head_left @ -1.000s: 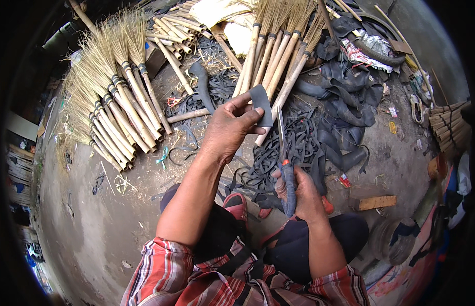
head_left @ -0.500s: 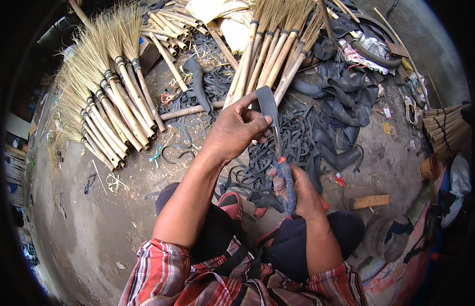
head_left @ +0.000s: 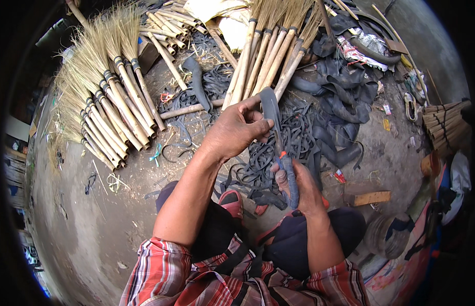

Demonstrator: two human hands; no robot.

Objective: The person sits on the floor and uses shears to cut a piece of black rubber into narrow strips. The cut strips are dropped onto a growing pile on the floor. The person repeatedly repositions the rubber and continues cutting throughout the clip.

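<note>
We are finding no legible word, number, label or sign. Taking the heap of black rubber strips (head_left: pixel 297 135) as the landmark, we are listing the coloured surfaces whose markings, if any, are too small or blurred to read. To the right of the heap, near its lower part, we are noting a red packet (head_left: pixel 340 176); farther to its right, a yellow scrap (head_left: pixel 386 124) and a small white-and-red scrap (head_left: pixel 387 109). Above and to the right of the heap, we are observing a white-and-pink sack (head_left: pixel 369 56); well below and to its right, a pink patterned sheet (head_left: pixel 395 273).
</note>
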